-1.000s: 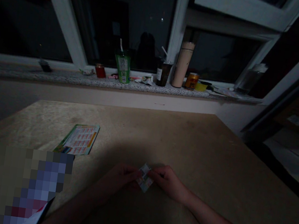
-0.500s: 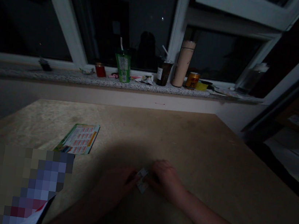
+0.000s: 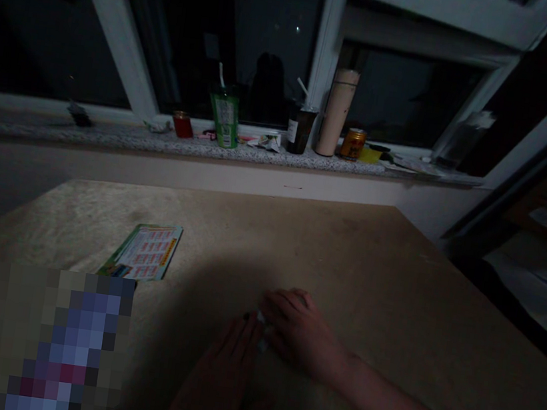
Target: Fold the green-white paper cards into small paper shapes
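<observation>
Left hand [image 3: 227, 360] has flattened, fingers straight; right hand [image 3: 304, 333] curled, partly hiding small paper [image 3: 262, 345], grip unclear.

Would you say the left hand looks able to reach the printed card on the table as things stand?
Probably yes: only tabletop, partly in shadow, shows between the left hand and printed card.

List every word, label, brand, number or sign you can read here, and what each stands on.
None legible.
Green-edged rectangular printed sheet: rows of red print, too blurred.
Tall green cup: pale print, too small.
Dark cup: white label, too small.
Orange-gold cylindrical can: dark marking, too blurred.
Small pale flat piece: mostly covered, no text legible.
</observation>
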Action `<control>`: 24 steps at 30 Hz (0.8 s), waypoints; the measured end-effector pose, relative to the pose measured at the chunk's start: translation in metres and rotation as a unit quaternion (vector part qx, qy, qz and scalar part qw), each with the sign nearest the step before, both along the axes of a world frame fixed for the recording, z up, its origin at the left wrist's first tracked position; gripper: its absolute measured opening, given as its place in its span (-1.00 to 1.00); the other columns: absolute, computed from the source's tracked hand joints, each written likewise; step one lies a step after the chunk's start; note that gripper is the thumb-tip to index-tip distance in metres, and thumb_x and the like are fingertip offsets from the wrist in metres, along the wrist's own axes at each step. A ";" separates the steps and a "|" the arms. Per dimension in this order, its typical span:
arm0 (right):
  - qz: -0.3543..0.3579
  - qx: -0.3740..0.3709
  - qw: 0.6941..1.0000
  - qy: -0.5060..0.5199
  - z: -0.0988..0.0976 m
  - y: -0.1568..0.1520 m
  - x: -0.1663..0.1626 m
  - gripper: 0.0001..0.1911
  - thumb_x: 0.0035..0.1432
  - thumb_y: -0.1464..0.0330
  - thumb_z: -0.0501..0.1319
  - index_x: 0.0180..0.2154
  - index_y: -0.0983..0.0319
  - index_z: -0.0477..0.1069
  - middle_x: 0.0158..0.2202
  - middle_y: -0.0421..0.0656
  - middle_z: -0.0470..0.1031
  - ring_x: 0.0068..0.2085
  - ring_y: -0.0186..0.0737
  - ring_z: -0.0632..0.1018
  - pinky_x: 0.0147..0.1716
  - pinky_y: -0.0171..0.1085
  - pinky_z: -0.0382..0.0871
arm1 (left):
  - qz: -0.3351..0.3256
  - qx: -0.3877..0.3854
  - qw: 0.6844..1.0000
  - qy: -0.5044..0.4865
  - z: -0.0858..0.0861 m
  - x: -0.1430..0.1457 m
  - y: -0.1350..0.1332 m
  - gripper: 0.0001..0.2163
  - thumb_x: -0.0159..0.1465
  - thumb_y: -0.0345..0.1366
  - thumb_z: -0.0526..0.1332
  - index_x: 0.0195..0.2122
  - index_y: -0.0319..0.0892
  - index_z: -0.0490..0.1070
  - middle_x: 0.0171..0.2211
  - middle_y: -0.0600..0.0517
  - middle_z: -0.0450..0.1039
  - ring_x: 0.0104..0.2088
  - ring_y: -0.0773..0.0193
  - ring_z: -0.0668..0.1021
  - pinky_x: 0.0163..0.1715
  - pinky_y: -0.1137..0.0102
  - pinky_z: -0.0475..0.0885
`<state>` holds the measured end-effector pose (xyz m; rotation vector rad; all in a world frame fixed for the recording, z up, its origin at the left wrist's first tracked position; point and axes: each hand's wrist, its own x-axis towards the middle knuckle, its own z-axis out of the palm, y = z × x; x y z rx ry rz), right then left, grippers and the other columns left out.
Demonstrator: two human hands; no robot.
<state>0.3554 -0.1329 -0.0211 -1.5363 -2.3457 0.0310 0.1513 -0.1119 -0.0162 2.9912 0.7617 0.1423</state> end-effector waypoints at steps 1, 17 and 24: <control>0.007 -0.010 1.000 0.004 0.002 -0.002 0.002 -0.55 0.26 0.25 0.10 0.14 0.24 0.24 0.16 -0.02 0.29 0.13 -0.05 0.28 0.12 -0.05 0.07 | -0.003 0.000 1.000 0.007 0.002 0.000 0.002 -0.40 0.27 -0.05 0.11 0.21 -0.40 0.19 0.22 -0.30 0.14 0.19 -0.15 0.27 0.09 0.04 0.30; 0.025 0.031 0.991 0.127 -0.001 -0.005 0.016 -0.83 0.17 0.24 0.23 -0.25 0.20 0.49 -0.23 -0.12 0.45 -0.09 -0.14 0.38 -0.05 -0.13 0.16 | -0.013 -0.087 0.996 0.013 0.039 0.014 0.031 -0.82 0.25 -0.37 0.19 -0.12 -0.17 0.43 -0.11 -0.07 0.44 -0.12 0.06 0.47 -0.12 0.19 0.39; 0.052 0.025 0.997 0.056 0.009 -0.014 0.018 -0.78 0.26 0.26 0.13 -0.21 0.22 0.50 -0.29 -0.12 0.42 -0.10 -0.13 0.37 0.00 -0.10 0.10 | -0.052 -0.084 0.995 0.006 0.039 0.006 0.038 -0.74 0.29 -0.38 0.15 0.00 -0.09 0.38 0.00 -0.05 0.40 -0.02 0.05 0.42 -0.04 0.17 0.32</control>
